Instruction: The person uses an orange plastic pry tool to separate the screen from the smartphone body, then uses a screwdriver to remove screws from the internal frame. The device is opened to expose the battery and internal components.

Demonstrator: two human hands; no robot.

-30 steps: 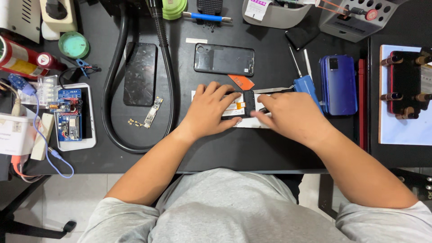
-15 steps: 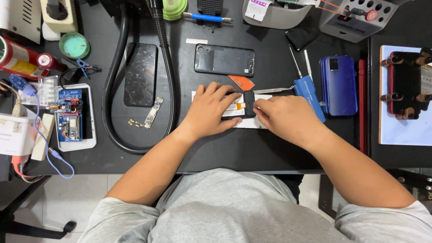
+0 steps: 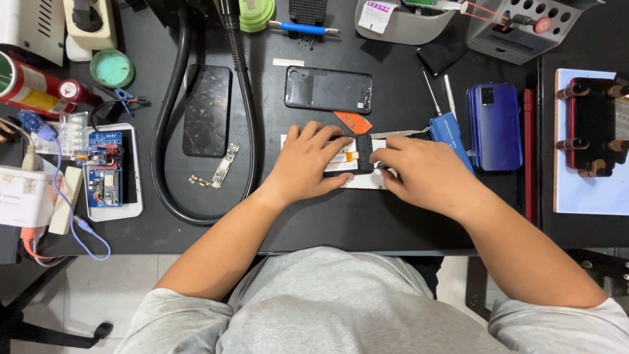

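Note:
An opened phone (image 3: 359, 156) lies on the black desk (image 3: 367, 216), showing a white inside, an orange strip and a black band across it. My left hand (image 3: 306, 165) lies over its left half with the fingers spread and holds it down. My right hand (image 3: 422, 174) covers its right half, with the fingertips pinched at the black band. Most of the phone is hidden under both hands. An orange triangular pick (image 3: 353, 121) sits just behind the phone.
A black back cover (image 3: 327, 90) lies behind the hands, and a dark phone (image 3: 206, 110) lies inside a loop of black hose (image 3: 171, 124). A blue tool (image 3: 449, 133) and a blue phone (image 3: 495, 126) are on the right. An opened white phone (image 3: 108, 172) with circuit boards lies far left. A red can (image 3: 29, 88) lies at the back left.
My right hand has slid a little to the left, its fingertips now at the black band. My left hand has stayed on the phone.

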